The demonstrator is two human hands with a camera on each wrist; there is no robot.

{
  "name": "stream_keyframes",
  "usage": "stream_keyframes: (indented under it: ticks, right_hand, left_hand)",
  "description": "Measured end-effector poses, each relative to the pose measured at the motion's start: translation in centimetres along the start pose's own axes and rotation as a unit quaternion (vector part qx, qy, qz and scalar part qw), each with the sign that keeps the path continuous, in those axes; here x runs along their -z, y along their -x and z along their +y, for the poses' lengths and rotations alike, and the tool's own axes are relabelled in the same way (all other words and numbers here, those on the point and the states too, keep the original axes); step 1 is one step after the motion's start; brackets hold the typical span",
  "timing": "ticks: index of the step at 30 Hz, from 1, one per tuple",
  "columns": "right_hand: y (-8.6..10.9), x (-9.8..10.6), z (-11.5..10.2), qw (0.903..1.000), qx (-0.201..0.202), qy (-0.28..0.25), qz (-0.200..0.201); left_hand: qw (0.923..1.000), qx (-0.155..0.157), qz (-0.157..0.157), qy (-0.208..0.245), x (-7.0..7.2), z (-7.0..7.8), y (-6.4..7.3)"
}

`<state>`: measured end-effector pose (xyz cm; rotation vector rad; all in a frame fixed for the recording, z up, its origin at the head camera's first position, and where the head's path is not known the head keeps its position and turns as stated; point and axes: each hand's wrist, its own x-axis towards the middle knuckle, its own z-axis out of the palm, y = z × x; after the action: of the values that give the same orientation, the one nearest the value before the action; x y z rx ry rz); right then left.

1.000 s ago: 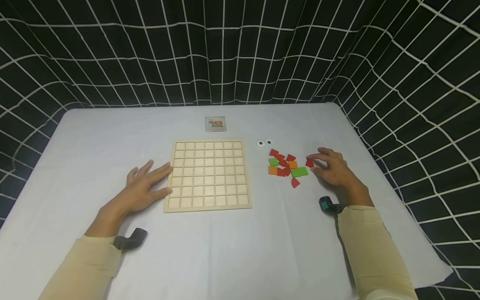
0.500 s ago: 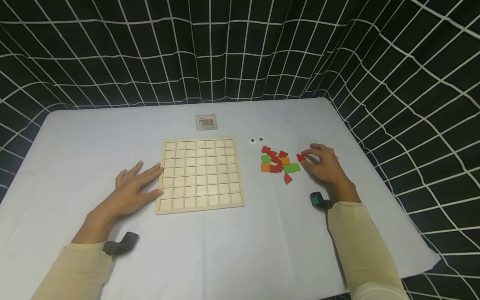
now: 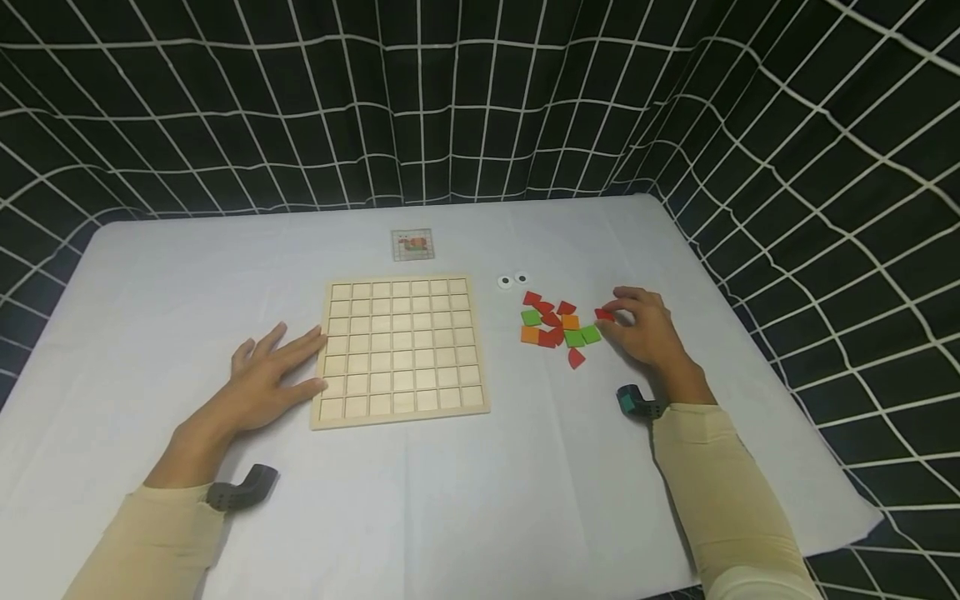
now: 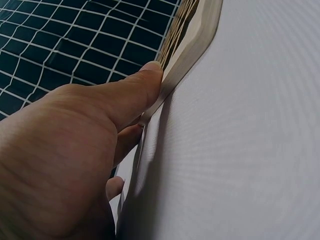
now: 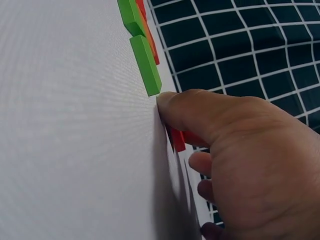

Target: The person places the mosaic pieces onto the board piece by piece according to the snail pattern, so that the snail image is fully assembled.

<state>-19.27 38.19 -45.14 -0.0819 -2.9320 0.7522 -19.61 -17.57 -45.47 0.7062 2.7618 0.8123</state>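
The right hand [image 3: 643, 329] pinches a red piece [image 3: 604, 315] between its thumb and first finger. The red piece is low by the white counter [image 3: 480, 492], at the right side of the pile. Half a second ago it pointed another way; now it is turned and the hand is a tiny bit to the right.

Two green squares [image 3: 591, 334] are next to that hand. Before, they looked like one long bar. Now a line shows between them, and the right one sits crooked. The left wrist view shows the left hand [image 3: 266, 383] with its thumb at the edge of the wooden board [image 3: 403, 360]. Its grip is spread, and it has not moved.

The other red, orange and green pieces [image 3: 547, 339] lie where they were, left of the right hand. The two eye pieces [image 3: 505, 282] and the little picture card [image 3: 412, 244] are the same too.
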Motion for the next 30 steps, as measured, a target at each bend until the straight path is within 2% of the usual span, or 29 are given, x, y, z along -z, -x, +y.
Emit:
stream_keyframes:
  ticks: [7,13,21,30]
  right_hand:
    - [0.0,0.2,-0.8,0.9987,0.005,-0.024,0.044]
    - [0.2,0.1,-2.2,0.9919,0.058,-0.068,0.09]
    - [0.5,-0.6,-4.5,0.9884,0.071,-0.101,0.089]
    - [0.2,-1.8,-8.4,0.9755,0.142,-0.133,0.102]
  left_hand:
    - [1.0,-0.005,0.0,0.001,0.1,-0.2,0.2]
    - [1.0,-0.005,-0.002,-0.001,0.1,-0.4,0.1]
    - [0.9999,-0.004,-0.008,-0.006,0.1,-0.6,0.0]
    - [0.9999,-0.004,-0.01,0.0,0.1,-0.7,0.0]
